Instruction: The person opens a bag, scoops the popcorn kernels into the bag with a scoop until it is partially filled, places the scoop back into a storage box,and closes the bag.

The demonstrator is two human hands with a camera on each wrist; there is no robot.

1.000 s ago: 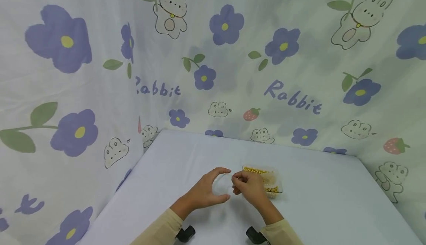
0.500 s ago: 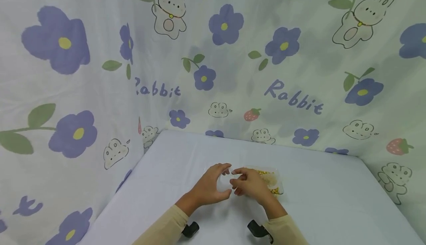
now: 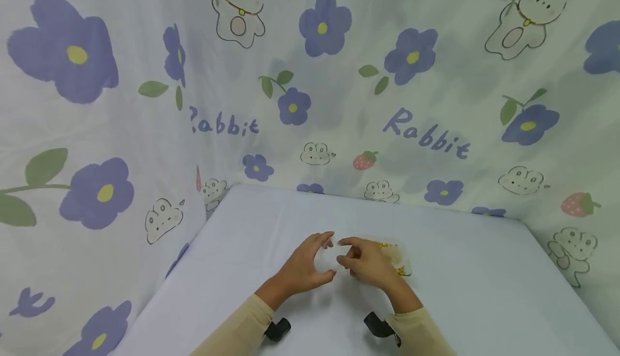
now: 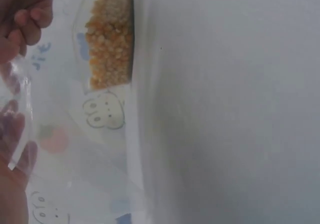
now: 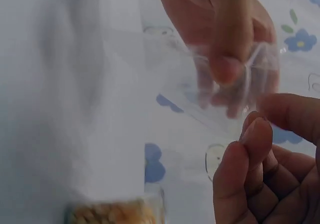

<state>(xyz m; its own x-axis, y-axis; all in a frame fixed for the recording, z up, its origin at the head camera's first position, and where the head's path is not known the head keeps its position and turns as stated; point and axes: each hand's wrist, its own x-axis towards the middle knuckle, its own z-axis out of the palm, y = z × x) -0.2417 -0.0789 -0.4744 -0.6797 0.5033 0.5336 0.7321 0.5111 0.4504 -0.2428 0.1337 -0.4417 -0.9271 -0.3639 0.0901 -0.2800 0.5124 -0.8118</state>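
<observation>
A clear plastic bag hangs between the two hands above the table. My left hand holds it near its top edge; the right wrist view shows that thumb pressing on the film with the fingers behind it. From the other side, my right hand pinches the bag's edge, its fingers curled. Behind the right hand stands a clear box of yellow corn kernels, partly hidden by that hand. The kernels show clearly in the left wrist view.
A white cloth covers the table. Patterned curtains rise at its back and sides. Black wrist-camera mounts sit below both wrists.
The left hand has moved slightly right and up, and its fingers stand closer to the right hand's. More of the corn box is now covered by the right hand. The head view has shifted slightly.
</observation>
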